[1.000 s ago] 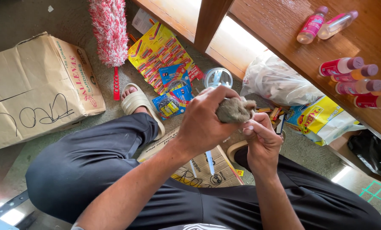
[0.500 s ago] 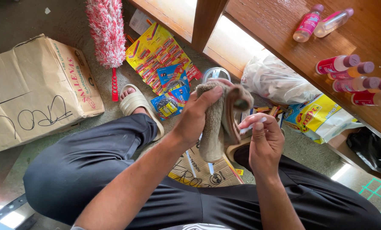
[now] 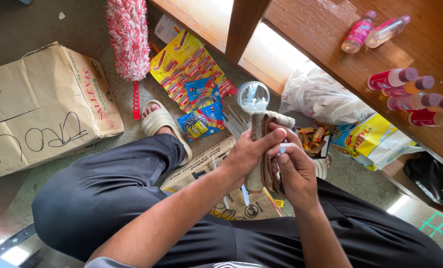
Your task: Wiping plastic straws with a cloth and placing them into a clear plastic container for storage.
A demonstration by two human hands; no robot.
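The person sits low on the floor with both hands raised over the lap. The left hand (image 3: 248,154) is closed around a folded brownish cloth (image 3: 263,144), thumb and fingers pressed against its middle so the top fold stands up above the knuckles and the rest hangs down between the hands. The right hand (image 3: 295,171) pinches a small white thing (image 3: 283,147) between thumb and forefinger, right against the cloth; what it is I cannot tell, it is too small.

The cloth looks soft and limp, light, with a rough weave that should not slip; it seems to fold wherever it is squeezed, so a hold around the bunched middle, as now, probably keeps it together better than a hold on a loose edge. The white piece looks light and easy to drop, best kept at the fingertips.

Around the legs lie a flattened cardboard box (image 3: 38,114), a red-and-white duster (image 3: 128,37), yellow packets (image 3: 181,64) and a clear plastic cup (image 3: 253,97). Pink bottles (image 3: 412,92) lie on the wooden shelf (image 3: 325,30).
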